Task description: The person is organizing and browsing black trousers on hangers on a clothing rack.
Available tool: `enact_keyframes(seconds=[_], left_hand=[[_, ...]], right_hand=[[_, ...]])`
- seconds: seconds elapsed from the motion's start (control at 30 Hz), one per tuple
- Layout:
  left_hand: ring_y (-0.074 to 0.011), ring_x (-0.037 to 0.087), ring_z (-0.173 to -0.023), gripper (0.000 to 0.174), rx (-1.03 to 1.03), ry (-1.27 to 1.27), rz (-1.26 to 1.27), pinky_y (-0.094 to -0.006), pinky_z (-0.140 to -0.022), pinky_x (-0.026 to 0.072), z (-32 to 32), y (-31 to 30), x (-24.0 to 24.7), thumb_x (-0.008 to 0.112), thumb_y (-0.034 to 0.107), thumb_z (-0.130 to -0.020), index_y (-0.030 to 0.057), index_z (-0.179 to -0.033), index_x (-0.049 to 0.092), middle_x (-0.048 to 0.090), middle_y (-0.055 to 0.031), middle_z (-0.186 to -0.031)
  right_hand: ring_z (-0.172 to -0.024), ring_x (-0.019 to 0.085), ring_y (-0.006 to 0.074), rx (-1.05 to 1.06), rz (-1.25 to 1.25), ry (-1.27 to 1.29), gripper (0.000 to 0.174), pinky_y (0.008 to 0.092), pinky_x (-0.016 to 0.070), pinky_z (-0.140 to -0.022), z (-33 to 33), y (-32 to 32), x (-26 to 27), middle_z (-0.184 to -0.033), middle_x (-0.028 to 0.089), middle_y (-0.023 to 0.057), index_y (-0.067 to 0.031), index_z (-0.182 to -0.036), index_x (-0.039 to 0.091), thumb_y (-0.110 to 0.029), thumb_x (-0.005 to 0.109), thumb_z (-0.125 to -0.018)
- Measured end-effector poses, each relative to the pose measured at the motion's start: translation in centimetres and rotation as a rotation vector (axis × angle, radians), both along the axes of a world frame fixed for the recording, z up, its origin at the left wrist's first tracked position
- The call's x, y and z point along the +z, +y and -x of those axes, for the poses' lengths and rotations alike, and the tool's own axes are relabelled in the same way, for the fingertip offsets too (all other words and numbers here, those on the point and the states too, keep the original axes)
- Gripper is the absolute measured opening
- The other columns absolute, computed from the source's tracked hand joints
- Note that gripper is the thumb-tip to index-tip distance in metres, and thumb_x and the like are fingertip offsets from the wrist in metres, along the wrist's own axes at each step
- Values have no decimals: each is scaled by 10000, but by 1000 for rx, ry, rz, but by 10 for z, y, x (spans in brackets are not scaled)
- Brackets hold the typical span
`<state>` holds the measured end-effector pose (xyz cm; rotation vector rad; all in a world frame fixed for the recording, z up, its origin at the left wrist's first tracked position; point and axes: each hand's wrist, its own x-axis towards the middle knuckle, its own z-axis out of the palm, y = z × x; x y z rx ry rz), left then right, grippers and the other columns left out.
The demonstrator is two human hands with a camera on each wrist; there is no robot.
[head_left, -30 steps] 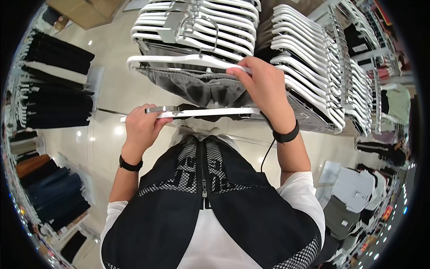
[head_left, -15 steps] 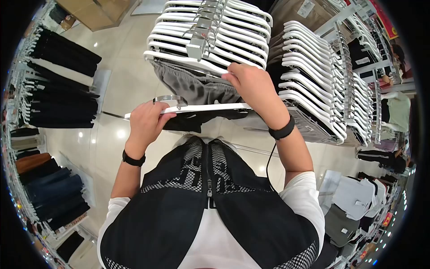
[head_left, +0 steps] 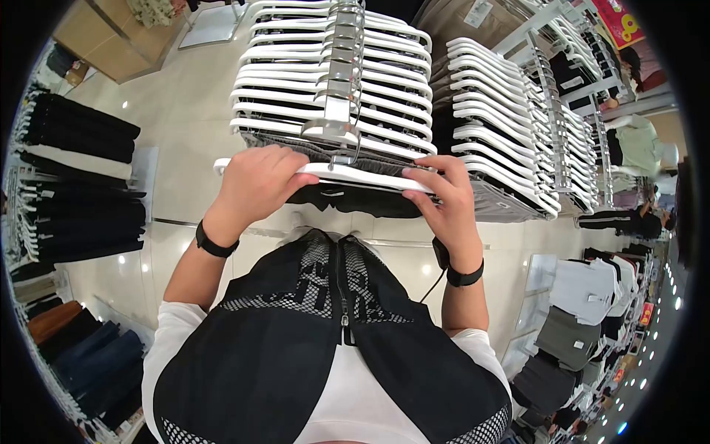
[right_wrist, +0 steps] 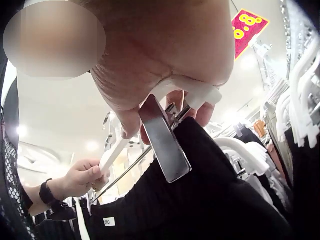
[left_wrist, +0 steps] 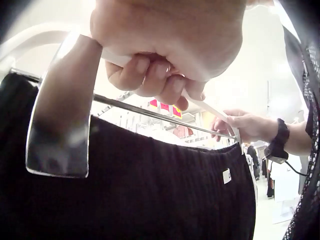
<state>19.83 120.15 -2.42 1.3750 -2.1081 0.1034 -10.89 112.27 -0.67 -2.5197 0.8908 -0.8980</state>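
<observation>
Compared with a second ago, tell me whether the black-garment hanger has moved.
Yes. The hanger has moved up against the front of the hanger row, closing the earlier gap.

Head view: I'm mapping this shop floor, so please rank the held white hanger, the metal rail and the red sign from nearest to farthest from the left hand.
1. The white hanger: gripped by the left hand, in front of the chest.
2. The metal rail: just beyond, centre, loaded with hangers.
3. The red sign: far off, upper right.
</observation>
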Motion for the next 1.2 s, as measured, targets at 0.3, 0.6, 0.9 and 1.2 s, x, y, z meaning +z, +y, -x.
enact_keyframes(seconds=[0.3, 0.6, 0.9, 1.2], left_hand=[[-275, 623, -689, 241, -13, -10, -194, -389, -604, 485, -12, -27, -21, 734, 283, -846, 73, -943, 667, 633, -72, -761], [-306, 536, -1246, 473, 126, 11, 31, -449, -1044, 390, -58, -28, -17, 681, 232, -869, 100, -1316, 602, 596, -95, -1341], [-289, 525, -1300, 503, 107, -4, -41, -468, -1093, 379, -69, -31, -32, 680, 274, -877, 93, -1340, 599, 585, -78, -1392], [-292, 580, -1246, 453, 117, 35, 74, -449, -1089, 389, -65, -38, -42, 677, 261, -859, 86, -1277, 659, 639, -94, -1327]], right_hand=[[-1049, 565, 312, -261, -30, 69, 341, 409, 466, -905, -20, 8, -16, -1119, 613, 114, -85, -1157, 682, -92, 740, -821], [-1276, 477, 356, -404, 102, 92, 502, 489, 357, -1072, -45, 8, -27, -1381, 533, 148, -132, -1364, 583, -232, 692, -885], [-1341, 433, 362, -398, 110, 310, 521, 522, 302, -1118, -66, -7, -33, -1430, 526, 110, -131, -1381, 565, -356, 629, -916], [-1316, 463, 344, -402, 59, 223, 468, 480, 331, -1104, -63, -3, -28, -1408, 548, 97, -123, -1344, 593, -304, 641, -915]])
